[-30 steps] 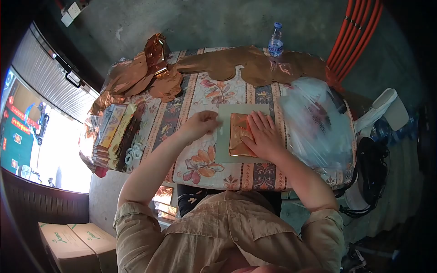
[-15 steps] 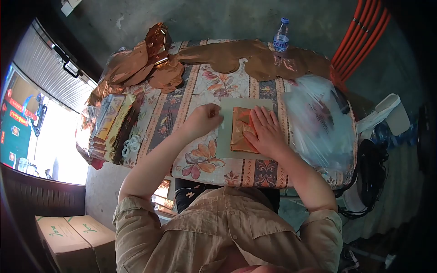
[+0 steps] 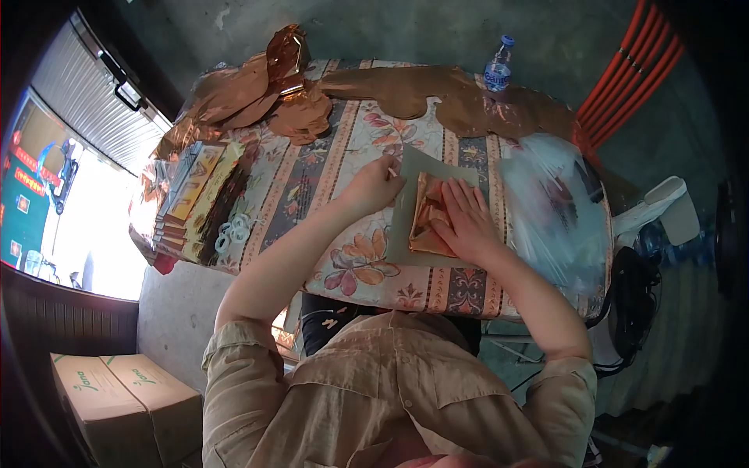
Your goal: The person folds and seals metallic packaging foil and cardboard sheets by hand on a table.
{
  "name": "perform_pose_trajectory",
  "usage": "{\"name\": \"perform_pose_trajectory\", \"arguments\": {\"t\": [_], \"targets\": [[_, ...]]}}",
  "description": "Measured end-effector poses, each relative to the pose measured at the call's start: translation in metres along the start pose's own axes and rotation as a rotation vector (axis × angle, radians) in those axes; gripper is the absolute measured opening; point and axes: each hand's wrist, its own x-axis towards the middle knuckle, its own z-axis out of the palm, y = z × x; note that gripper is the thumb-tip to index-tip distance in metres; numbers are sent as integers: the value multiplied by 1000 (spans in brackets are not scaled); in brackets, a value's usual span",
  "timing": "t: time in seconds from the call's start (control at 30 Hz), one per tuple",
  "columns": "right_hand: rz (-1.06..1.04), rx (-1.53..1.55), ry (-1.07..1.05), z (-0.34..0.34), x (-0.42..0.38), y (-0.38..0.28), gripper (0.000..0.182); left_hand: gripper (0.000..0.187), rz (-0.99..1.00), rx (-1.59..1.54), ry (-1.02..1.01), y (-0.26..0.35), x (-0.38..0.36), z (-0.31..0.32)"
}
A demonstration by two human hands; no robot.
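Observation:
A copper-gold foil packet (image 3: pixel 427 224) with creases lies on a larger grey-green sheet (image 3: pixel 400 234) near the front of the table. My right hand (image 3: pixel 468 222) rests flat on the packet, fingers spread and covering its right part. At the sheet's left edge, my left hand (image 3: pixel 380 184) is closed, its fingertips pinching at that edge. The sheet's upper left corner stands raised beside those fingers.
The floral tablecloth (image 3: pixel 355 269) holds copper foil pieces (image 3: pixel 398 82) along the back and a water bottle (image 3: pixel 498 66). Stacked printed packets (image 3: pixel 195 195) and white rings (image 3: pixel 232 232) lie left; a clear plastic bag (image 3: pixel 550 210) lies right. Cardboard boxes (image 3: pixel 125 398) stand on the floor.
My left hand has moved onto the grey-green sheet's left edge, and the sheet's upper left corner has come up. My right hand stays flat on the packet. The view has shifted slightly.

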Motion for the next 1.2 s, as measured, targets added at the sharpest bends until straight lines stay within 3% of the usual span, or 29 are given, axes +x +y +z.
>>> {"name": "perform_pose_trajectory", "arguments": {"t": [0.13,0.37,0.47,0.53,0.63,1.1,1.2], "targets": [[-20,47,-21,1,8,-9,73,26,-140,-143,-25,3,2,-16],[-13,48,-47,10,27,-37,73,20,-102,-94,80,-42,-14,-39],[-16,44,-36,13,27,-36,72,23,-14,89,255,-39,-41,-46],[-14,48,-26,13,26,-37,71,28,443,592,464,-67,-44,-45],[-37,13,-21,9,26,-39,67,30,335,653,390,-63,-63,-32],[-71,10,53,20,25,-36,65,31,421,562,415,-62,-60,-27],[-70,13,61,19,25,-36,65,29,328,496,358,-61,-59,-28]]}}
